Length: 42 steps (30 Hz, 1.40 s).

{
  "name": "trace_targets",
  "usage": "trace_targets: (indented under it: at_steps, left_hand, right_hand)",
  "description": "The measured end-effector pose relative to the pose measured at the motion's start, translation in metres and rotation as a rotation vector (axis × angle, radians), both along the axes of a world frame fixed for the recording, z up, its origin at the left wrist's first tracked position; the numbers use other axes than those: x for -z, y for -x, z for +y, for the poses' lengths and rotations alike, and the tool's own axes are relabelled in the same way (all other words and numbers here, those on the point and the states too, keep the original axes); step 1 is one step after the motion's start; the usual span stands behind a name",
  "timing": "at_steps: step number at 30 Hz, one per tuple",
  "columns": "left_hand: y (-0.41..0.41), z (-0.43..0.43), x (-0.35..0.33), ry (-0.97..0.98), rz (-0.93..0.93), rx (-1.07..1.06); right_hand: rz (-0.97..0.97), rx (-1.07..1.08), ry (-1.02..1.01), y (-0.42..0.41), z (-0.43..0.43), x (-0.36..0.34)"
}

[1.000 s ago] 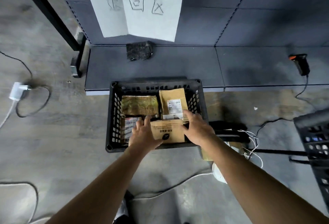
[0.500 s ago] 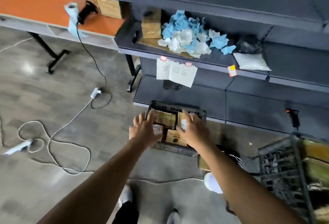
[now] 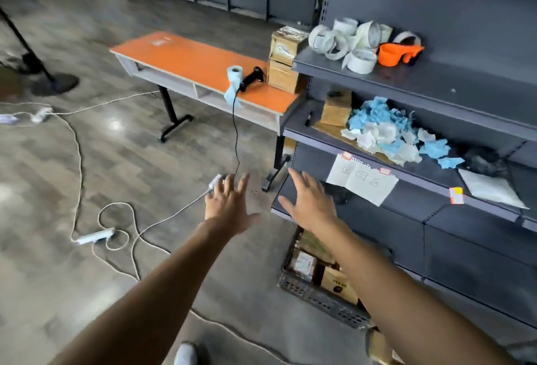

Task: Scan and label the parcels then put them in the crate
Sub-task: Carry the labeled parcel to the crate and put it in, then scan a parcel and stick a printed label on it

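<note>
The black crate [image 3: 328,303] sits on the floor by the shelf foot, partly under my right forearm, with brown parcels [image 3: 338,284] inside. My left hand [image 3: 228,205] and my right hand [image 3: 308,202] are stretched forward above the floor, fingers spread, holding nothing. A black scanner [image 3: 251,78] and a blue label roll [image 3: 234,77] lie on the orange table [image 3: 186,58] ahead. Two cardboard boxes [image 3: 284,64] are stacked at the table's right end.
A dark shelf unit [image 3: 436,80] on the right carries tape rolls [image 3: 345,42], an orange tape dispenser [image 3: 398,52], crumpled blue and white paper [image 3: 389,132] and a small box [image 3: 337,107]. White cables and power strips [image 3: 93,235] trail across the floor. A stand base [image 3: 53,83] stands far left.
Both hands have left the crate and risen forward, empty and spread. The view has swung up and left from the crate toward the orange table.
</note>
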State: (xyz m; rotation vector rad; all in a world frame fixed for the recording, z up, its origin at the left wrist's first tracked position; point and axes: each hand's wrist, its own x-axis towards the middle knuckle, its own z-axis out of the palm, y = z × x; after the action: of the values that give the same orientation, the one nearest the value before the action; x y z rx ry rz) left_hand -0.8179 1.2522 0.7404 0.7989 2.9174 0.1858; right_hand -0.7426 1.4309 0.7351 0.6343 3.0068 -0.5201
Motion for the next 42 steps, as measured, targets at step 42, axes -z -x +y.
trace_targets:
  at_steps: [42]
  left_hand:
    - [0.656,0.16,-0.06,-0.157,-0.074,0.215]
  right_hand:
    - [0.159,0.298,0.023,0.624,0.116,-0.053]
